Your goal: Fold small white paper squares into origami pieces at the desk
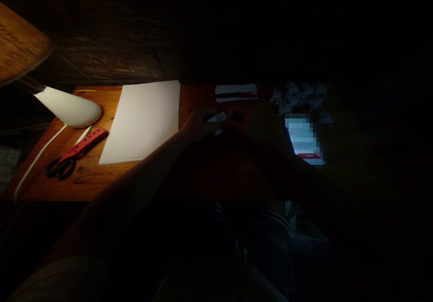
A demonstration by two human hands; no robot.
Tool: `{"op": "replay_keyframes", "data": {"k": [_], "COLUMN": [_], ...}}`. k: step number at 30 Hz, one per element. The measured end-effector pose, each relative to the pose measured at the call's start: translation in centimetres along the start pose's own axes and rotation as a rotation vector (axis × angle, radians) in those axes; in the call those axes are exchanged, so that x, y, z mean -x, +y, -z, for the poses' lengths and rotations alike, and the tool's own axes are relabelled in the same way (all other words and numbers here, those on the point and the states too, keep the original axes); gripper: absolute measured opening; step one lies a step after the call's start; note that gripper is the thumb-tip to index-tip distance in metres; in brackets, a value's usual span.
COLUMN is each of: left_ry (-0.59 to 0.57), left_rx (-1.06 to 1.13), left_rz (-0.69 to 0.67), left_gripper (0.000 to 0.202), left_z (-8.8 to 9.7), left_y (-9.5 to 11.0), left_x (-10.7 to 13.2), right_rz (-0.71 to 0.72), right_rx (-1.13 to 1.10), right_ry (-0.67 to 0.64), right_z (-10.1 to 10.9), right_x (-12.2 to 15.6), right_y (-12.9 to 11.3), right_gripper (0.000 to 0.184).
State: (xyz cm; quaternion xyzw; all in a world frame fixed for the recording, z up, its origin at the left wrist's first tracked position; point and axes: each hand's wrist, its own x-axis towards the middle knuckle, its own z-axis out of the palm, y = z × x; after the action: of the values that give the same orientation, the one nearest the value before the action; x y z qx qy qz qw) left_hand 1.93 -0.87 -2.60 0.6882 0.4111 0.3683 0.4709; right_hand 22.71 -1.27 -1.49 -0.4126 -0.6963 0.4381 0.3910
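The scene is very dark. My left hand [198, 124] and my right hand [252, 121] meet at the middle of a wooden table [91, 176]. Between them sits a small folded piece of white paper [218, 118], pinched by the fingers of both hands. The fingers are curled around it, but the dim light hides most detail. My forearms run back toward me in shadow.
A stack of white sheets [144, 119] lies left of my hands. Red-handled scissors [76, 153], a white lamp base [69, 107] and its cord [37, 157] stand at far left. A lit phone [304, 139], crumpled paper [299, 95] and a paper strip with a pen [236, 93] lie right.
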Motion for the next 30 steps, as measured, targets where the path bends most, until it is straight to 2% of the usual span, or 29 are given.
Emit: {"op": "replay_keyframes", "data": {"k": [4,9,14,19,26,30], "left_ry": [0.015,-0.014,0.016,0.046,0.128,0.156], "left_rx": [0.061,0.085,0.061,0.032,-0.036,-0.037], "left_rz": [0.04,0.053,0.066,0.081,0.065,0.045], "left_gripper": [0.022,0.017,0.017,0.016,0.021,0.019], "left_z": [0.0,0.0,0.0,-0.1,0.0,0.1], "left_y": [-0.1,0.3,0.7,0.7,-0.4,-0.5], "left_x": [-0.1,-0.1,-0.2,-0.2,-0.4,-0.6], "right_rz": [-0.007,0.004,-0.022,-0.014,-0.007,-0.009], "right_rx": [-0.062,-0.068,0.019,0.107,0.069,0.051], "right_ry": [0.021,0.011,0.06,0.048,0.089,0.107], "right_z": [-0.1,-0.2,0.5,1.4,0.7,0.8], "right_x": [-0.1,-0.3,0.5,1.2,0.3,0.5], "right_y": [0.0,0.0,-1.6,-3.2,-1.1,-1.3], "right_gripper": [0.037,0.043,0.039,0.034,0.035,0.031]}}
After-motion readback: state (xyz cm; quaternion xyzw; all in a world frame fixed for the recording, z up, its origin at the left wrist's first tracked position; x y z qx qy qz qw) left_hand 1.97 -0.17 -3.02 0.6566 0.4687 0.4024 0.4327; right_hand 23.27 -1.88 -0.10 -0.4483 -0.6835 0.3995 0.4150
